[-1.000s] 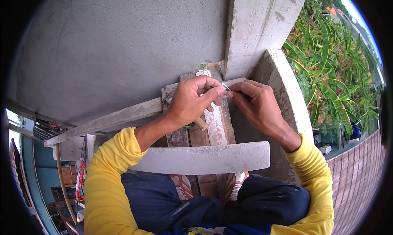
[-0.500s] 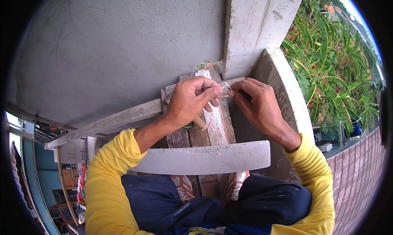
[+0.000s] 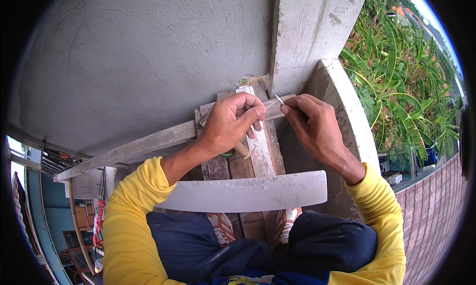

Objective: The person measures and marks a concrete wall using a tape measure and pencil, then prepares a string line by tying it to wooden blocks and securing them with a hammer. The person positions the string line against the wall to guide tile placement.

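Note:
My right hand (image 3: 312, 116) pinches a thin, pale, pointed sliver (image 3: 279, 100) between thumb and forefinger; its tip sticks out toward the wall. My left hand (image 3: 236, 117) is closed in a pinch, thumb against forefinger. A faint, fine line shows by its fingertips, but what it holds is too small to name. The two hands are a short way apart, above wooden planks (image 3: 259, 146). Below the left hand, a round-ended wooden handle (image 3: 242, 150) lies on the planks, with a bit of green beside it.
A pale slab (image 3: 248, 191) spans the space before my knees. Grey plastered wall (image 3: 148, 52) rises ahead, with a long wooden batten (image 3: 134, 146) along its foot. A concrete parapet (image 3: 347, 106) borders the right side; plants (image 3: 396, 86) and a tiled roof (image 3: 431, 200) lie beyond.
My right hand has drawn slightly right, away from the left, and the pale sliver has shifted with it and tilted. My left hand has barely moved.

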`<state>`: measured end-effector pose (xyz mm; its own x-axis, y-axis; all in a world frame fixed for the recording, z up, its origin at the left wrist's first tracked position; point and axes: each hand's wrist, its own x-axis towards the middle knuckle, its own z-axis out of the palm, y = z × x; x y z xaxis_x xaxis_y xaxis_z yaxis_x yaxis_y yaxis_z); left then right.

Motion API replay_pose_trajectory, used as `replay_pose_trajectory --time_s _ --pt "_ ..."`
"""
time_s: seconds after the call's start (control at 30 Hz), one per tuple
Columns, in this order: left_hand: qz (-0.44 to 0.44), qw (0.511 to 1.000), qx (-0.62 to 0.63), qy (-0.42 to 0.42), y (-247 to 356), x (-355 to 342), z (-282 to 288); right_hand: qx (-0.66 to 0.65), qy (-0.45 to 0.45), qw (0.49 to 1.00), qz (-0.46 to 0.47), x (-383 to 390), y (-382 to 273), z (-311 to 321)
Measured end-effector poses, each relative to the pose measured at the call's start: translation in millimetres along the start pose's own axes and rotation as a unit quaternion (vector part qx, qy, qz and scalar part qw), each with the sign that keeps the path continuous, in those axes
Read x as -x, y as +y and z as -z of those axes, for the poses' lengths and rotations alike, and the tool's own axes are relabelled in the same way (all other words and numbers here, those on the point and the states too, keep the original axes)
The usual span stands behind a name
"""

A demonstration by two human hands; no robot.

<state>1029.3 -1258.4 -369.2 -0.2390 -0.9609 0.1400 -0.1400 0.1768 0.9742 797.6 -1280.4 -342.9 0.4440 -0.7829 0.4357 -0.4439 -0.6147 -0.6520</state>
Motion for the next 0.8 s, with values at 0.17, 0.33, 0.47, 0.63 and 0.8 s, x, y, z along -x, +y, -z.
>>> replay_pose_trajectory --time_s 0.17,0.33,0.47,0.63,0.8 --pt "-0.015 1.000 0.013 -0.001 1 -1 2 -0.092 -0.023 0.992 -0.081 2 6 -3" --pt "-0.044 0.998 -0.049 -0.004 0 -2 5 -0.343 -0.084 0.908 -0.224 2 2 2" --pt "-0.129 0.990 -0.064 0.013 -11 -5 1 -0.373 -0.056 0.899 -0.224 2 4 -2" --pt "-0.082 0.997 0.004 0.013 -2 -3 -3 -0.301 -0.036 0.932 -0.199 3 6 -4" --pt "-0.010 0.999 0.047 0.007 5 -1 -1 -0.295 -0.010 0.936 -0.192 5 4 -6"
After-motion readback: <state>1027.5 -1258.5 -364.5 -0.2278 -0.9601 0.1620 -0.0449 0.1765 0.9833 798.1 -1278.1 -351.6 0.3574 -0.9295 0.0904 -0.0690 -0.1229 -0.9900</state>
